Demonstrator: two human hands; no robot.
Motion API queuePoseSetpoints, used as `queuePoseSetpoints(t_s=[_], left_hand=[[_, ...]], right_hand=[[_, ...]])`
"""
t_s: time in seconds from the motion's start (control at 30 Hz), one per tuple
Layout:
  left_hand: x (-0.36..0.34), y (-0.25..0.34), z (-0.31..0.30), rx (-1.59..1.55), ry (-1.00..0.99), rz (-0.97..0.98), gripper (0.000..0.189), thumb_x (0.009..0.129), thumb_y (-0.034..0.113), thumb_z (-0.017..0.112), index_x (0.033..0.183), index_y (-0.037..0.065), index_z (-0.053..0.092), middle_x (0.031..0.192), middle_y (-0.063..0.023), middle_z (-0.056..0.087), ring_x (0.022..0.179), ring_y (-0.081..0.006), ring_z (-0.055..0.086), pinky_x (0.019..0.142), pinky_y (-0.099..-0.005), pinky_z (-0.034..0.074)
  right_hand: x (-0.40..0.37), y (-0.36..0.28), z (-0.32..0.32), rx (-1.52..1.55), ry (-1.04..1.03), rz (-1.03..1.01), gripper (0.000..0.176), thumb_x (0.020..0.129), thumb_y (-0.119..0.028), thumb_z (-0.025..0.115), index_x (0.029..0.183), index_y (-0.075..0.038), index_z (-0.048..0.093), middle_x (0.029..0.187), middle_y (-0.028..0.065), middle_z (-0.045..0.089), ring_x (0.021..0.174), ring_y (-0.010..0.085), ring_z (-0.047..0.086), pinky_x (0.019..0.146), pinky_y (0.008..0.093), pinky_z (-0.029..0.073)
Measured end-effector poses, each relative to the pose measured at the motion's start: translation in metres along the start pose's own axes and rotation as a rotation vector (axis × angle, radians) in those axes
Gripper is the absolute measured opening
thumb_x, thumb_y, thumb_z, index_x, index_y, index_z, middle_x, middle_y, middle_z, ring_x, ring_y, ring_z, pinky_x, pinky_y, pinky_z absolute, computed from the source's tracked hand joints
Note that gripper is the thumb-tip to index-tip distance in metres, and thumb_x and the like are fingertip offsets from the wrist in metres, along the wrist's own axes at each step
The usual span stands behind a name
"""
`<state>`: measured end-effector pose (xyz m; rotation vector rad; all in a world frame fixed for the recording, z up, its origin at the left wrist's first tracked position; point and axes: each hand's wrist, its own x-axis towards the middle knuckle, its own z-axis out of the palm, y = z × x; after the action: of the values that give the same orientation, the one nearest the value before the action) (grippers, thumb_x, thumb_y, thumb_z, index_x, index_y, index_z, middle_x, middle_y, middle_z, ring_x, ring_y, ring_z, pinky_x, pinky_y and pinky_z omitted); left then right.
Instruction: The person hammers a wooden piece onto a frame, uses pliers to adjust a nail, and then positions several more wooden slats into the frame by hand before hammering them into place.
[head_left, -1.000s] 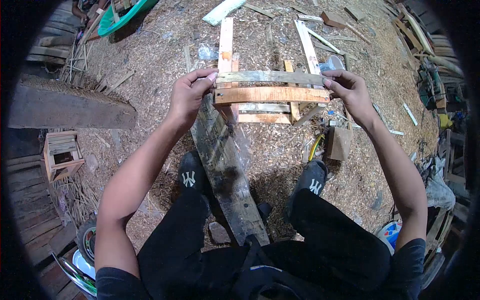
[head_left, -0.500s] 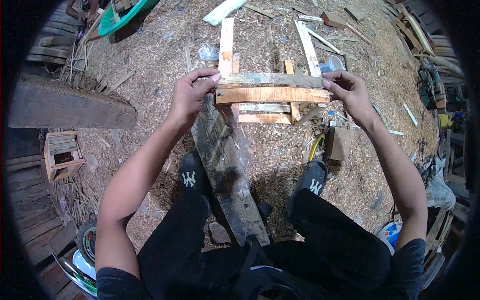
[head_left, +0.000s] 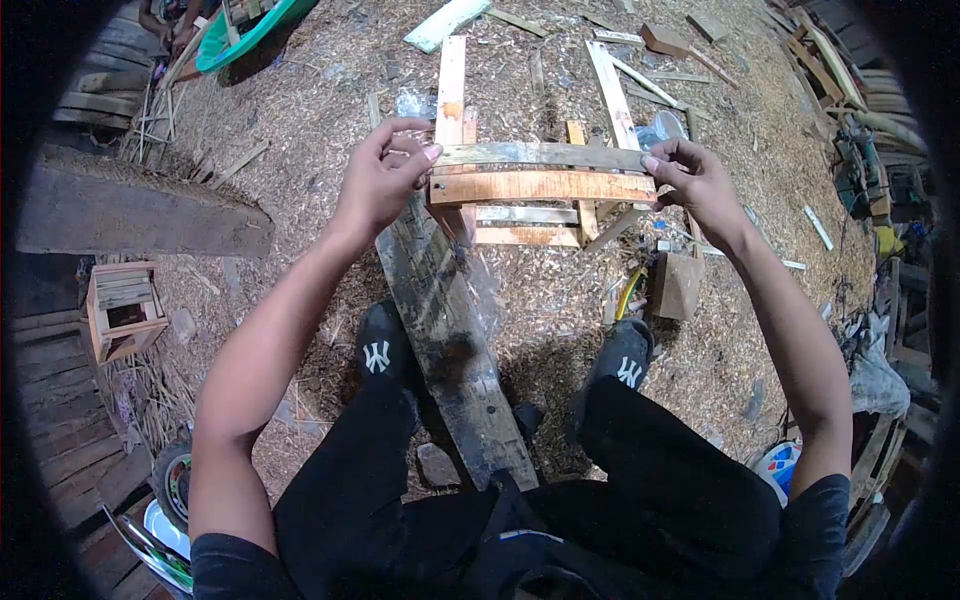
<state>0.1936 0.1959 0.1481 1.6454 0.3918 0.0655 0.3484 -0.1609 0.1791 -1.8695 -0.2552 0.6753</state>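
A thin, grey, weathered wooden slat (head_left: pixel 540 154) lies across a small wooden chair frame (head_left: pixel 545 187), just behind its curved orange-brown front rail. At the slat's left end is my left hand (head_left: pixel 378 182); its thumb tip is at the wood and the index finger is raised apart from it. My right hand (head_left: pixel 698 188) pinches the right end between thumb and index finger. Two pale uprights rise from the frame's far side. Under the frame's left part runs a dark, worn plank (head_left: pixel 440 330), which passes back between my legs.
Wood shavings cover the ground. A wooden block (head_left: pixel 678 285) and a yellow-handled tool (head_left: pixel 630 292) lie near my right shoe. A thick beam (head_left: pixel 145 210) juts in from the left, above a small wooden stool (head_left: pixel 125 310). Another person's hands (head_left: pixel 180 38) show at upper left.
My left index finger has lifted away from the slat's end and from the thumb. The right hand keeps its pinch, and the slat and frame have hardly moved.
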Motion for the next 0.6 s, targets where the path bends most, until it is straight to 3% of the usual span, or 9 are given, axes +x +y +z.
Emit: queuePoseSetpoints(t_s=[0.1, 0.17, 0.5, 0.6], left_hand=[[-0.005, 0.003, 0.001, 0.221, -0.023, 0.036, 0.026, 0.097, 0.014, 0.069, 0.119, 0.001, 0.062, 0.093, -0.0036, 0.068, 0.085, -0.0064, 0.063, 0.073, -0.0216, 0.051], [-0.010, 0.004, 0.007, -0.005, 0.008, 0.058, 0.017, 0.098, 0.011, 0.068, 0.111, 0.000, 0.066, 0.086, 0.0000, 0.067, 0.079, -0.0038, 0.061, 0.071, -0.0198, 0.050], [-0.014, 0.008, -0.003, 0.042, 0.088, 0.135, 0.017, 0.097, 0.011, 0.069, 0.109, -0.001, 0.069, 0.089, -0.0001, 0.069, 0.081, -0.0039, 0.061, 0.070, -0.0195, 0.049], [-0.028, 0.023, -0.008, -0.054, 0.016, 0.239, 0.015, 0.097, 0.010, 0.068, 0.108, 0.000, 0.069, 0.097, -0.0027, 0.069, 0.088, -0.0086, 0.063, 0.081, -0.0231, 0.052]], right_hand=[[0.000, 0.002, 0.000, -0.038, 0.022, -0.017, 0.024, 0.093, -0.020, 0.075, 0.104, -0.001, 0.066, 0.090, 0.0047, 0.067, 0.079, 0.0111, 0.063, 0.066, 0.0287, 0.054], [-0.001, 0.004, 0.000, -0.046, 0.036, -0.029, 0.022, 0.093, -0.019, 0.075, 0.102, -0.001, 0.066, 0.088, 0.0045, 0.067, 0.078, 0.0107, 0.062, 0.066, 0.0283, 0.053], [-0.014, 0.001, -0.005, 0.098, -0.024, -0.194, 0.018, 0.093, -0.019, 0.074, 0.098, -0.002, 0.068, 0.089, 0.0009, 0.067, 0.082, 0.0087, 0.061, 0.077, 0.0259, 0.049], [-0.028, -0.007, -0.006, 0.107, -0.040, -0.243, 0.014, 0.093, -0.016, 0.073, 0.094, -0.004, 0.067, 0.092, 0.0000, 0.065, 0.085, 0.0090, 0.059, 0.078, 0.0257, 0.048]])
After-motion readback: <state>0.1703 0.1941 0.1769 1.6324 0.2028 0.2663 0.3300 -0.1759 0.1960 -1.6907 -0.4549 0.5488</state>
